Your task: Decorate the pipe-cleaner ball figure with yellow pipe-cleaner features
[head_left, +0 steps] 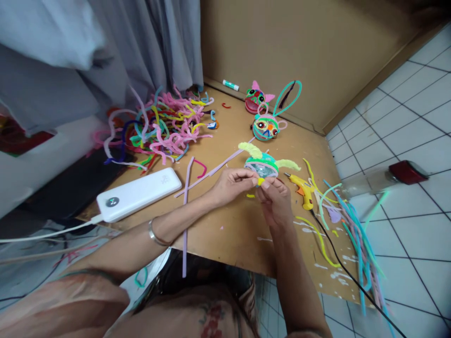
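Over the middle of the brown table, my left hand and my right hand meet, fingertips pinched together. Between them is a small yellow piece of pipe cleaner, mostly covered by the fingers. Just behind the hands sits a round green pipe-cleaner figure with a clear front and two pale yellow ear-like strips; its lower edge is partly hidden by my fingers. To the right of my right hand lies a yellow hot glue gun, its nozzle towards the figure.
Two finished-looking pipe-cleaner animal heads stand at the back beside a glue stick. A heap of coloured pipe cleaners and a white power bank lie left. A black cord and long pipe cleaners cross the right edge.
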A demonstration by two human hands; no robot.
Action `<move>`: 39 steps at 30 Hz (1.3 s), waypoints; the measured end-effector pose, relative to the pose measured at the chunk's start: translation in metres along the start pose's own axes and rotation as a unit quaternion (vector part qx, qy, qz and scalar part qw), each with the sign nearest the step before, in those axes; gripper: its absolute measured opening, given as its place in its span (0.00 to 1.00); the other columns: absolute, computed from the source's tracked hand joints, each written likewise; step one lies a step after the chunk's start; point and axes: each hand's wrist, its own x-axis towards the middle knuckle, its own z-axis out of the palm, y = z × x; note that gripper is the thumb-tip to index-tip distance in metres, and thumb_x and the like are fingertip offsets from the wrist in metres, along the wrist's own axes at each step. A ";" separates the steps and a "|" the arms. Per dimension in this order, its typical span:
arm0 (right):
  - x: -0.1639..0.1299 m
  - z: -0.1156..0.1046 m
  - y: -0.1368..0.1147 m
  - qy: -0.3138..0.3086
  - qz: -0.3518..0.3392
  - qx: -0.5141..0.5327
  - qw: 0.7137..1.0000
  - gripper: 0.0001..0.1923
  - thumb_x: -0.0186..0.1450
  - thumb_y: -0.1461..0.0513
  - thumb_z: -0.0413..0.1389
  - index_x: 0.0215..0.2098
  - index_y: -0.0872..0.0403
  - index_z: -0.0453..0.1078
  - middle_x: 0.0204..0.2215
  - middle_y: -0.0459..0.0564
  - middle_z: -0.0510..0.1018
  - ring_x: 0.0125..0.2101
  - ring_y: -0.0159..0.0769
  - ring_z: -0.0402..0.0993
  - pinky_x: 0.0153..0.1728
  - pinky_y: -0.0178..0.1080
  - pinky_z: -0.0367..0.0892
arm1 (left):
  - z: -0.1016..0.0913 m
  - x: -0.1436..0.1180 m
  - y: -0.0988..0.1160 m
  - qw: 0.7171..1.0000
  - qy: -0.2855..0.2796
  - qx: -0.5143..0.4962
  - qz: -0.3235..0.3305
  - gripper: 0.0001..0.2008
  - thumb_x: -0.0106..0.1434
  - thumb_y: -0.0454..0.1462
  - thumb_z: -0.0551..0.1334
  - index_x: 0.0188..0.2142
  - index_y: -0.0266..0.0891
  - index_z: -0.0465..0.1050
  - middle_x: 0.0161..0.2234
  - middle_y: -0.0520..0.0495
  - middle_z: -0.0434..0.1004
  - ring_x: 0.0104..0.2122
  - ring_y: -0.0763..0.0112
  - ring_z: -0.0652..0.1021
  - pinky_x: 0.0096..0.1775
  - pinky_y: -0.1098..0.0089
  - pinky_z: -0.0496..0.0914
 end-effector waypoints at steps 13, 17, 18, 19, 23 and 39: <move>0.003 -0.007 0.007 0.016 -0.011 -0.027 0.999 0.16 0.49 0.52 0.65 0.22 0.53 0.66 0.11 0.33 0.54 0.15 0.21 0.45 0.19 0.30 0.46 | -0.004 0.001 -0.001 0.999 -0.027 -0.015 -0.015 0.16 0.56 0.46 0.68 0.32 0.34 0.77 0.27 0.49 0.74 0.27 0.76 0.71 0.32 0.72 0.65; 0.001 -0.009 0.003 0.057 -0.067 -0.140 0.986 0.13 0.52 0.54 0.64 0.25 0.54 0.70 0.16 0.38 0.67 0.18 0.24 0.57 0.22 0.30 0.55 | -0.009 0.003 0.002 0.996 -0.004 0.086 0.013 0.15 0.56 0.45 0.69 0.30 0.33 0.79 0.25 0.47 0.76 0.25 0.74 0.71 0.29 0.72 0.64; 0.001 -0.010 0.001 0.057 -0.085 -0.173 0.980 0.12 0.53 0.54 0.63 0.26 0.54 0.71 0.19 0.40 0.71 0.20 0.25 0.60 0.23 0.31 0.57 | -0.010 0.004 0.002 0.993 0.000 0.112 0.023 0.13 0.56 0.44 0.68 0.29 0.34 0.79 0.25 0.47 0.76 0.25 0.74 0.71 0.29 0.73 0.64; 0.000 -0.011 0.000 0.054 -0.102 -0.204 0.972 0.11 0.55 0.54 0.63 0.27 0.54 0.72 0.21 0.41 0.72 0.21 0.25 0.61 0.24 0.31 0.58 | -0.011 0.004 0.003 0.990 0.002 0.134 0.034 0.12 0.57 0.43 0.67 0.29 0.34 0.79 0.26 0.47 0.77 0.26 0.74 0.72 0.30 0.73 0.65; -0.003 -0.015 -0.005 0.062 -0.157 -0.299 0.939 0.10 0.59 0.55 0.59 0.27 0.53 0.72 0.20 0.40 0.72 0.19 0.25 0.59 0.21 0.31 0.57 | -0.011 0.004 0.003 0.981 -0.008 0.184 0.053 0.10 0.58 0.40 0.66 0.26 0.35 0.77 0.26 0.48 0.77 0.27 0.73 0.73 0.31 0.72 0.66; -0.004 -0.005 0.009 0.098 -0.249 -0.334 0.904 0.08 0.62 0.56 0.59 0.37 0.49 0.79 0.34 0.47 0.83 0.33 0.36 0.79 0.33 0.37 0.74 | 0.001 0.003 -0.010 0.978 0.073 -0.159 -0.110 0.16 0.42 0.45 0.76 0.23 0.35 0.77 0.21 0.51 0.73 0.22 0.78 0.68 0.28 0.73 0.63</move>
